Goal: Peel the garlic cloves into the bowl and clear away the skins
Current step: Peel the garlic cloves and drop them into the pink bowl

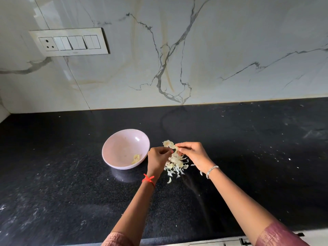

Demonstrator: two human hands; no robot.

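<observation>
A pale pink bowl point(124, 148) stands on the black counter, with a few peeled garlic cloves point(136, 158) inside at its near right. Just right of the bowl my left hand point(158, 159) and my right hand point(192, 154) meet over a heap of papery garlic skins point(175, 166). Both hands pinch a garlic clove point(174, 149) between their fingertips, and a strip of skin hangs from it. A piece of the garlic head point(167, 143) lies just behind the fingers.
The black speckled counter point(248, 148) runs to a marble wall at the back. A switch panel point(70, 42) is set in the wall at upper left. Small white flecks dot the counter on the right.
</observation>
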